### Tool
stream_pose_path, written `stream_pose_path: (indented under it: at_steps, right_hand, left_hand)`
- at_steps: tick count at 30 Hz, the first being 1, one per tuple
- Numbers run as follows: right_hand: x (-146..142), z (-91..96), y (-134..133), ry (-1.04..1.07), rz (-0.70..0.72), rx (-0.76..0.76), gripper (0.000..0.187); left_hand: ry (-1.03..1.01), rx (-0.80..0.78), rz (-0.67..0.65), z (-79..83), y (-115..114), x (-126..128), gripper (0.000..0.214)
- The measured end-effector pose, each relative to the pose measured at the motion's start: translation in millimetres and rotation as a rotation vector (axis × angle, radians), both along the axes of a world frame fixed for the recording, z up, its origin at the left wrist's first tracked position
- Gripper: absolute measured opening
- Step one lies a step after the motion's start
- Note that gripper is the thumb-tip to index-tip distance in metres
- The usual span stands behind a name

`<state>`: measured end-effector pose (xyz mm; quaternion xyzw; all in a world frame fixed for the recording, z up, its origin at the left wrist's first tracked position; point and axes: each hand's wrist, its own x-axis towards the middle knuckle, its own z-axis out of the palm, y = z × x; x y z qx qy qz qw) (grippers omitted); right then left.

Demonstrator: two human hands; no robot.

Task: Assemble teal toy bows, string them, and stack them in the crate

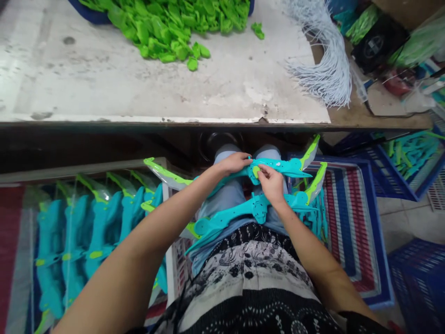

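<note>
Across my thighs lies a turquoise toy bow [281, 165] with grey and lime-green tips. My left hand [235, 162] is closed around its middle from the left side. At the bow's centre, my right hand [271, 182] pinches a small lime-green plastic piece [256, 171] against the turquoise body; whether it is seated there I cannot tell. Nearer to my waist rests a second turquoise toy bow [229, 214], touched by neither hand. Its round centre shows no green piece.
A heap of lime-green pieces [174, 28] spills from a blue tray onto the worktable [139, 93]. White cords [330, 60] hang at its right. Finished-looking bows [104, 227] stand in a crate on the left. On the right is a blue-rimmed crate [378, 260] with a striped lining.
</note>
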<state>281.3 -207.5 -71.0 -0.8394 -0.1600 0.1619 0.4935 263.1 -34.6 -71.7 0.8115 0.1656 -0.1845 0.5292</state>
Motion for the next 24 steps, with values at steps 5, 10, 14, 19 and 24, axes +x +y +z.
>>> stream_pose_path:
  at_steps: [5, 10, 14, 19, 24]
  right_hand:
    - [-12, -3.0, 9, -0.2, -0.075, -0.097, 0.026]
    - [-18, -3.1, 14, -0.385, -0.129, -0.184, 0.021]
    - [-17, -2.5, 10, -0.362, -0.107, -0.253, 0.02]
    - [-9, -4.6, -4, -0.034, -0.098, -0.248, 0.064]
    - [-4, -16.0, -7, 0.156, -0.008, -0.137, 0.085]
  left_hand:
    - [-0.021, -0.066, 0.063, -5.7, 2, -2, 0.043]
    - [-0.049, -0.233, 0.049, -10.0, 3, -6, 0.066]
    - [-0.065, -0.193, 0.045, -10.0, 3, -7, 0.078]
    - [-0.05, -0.142, 0.027, -2.6, 0, -7, 0.072]
    - [-0.041, -0.078, 0.012, -0.9, -2, -4, 0.076]
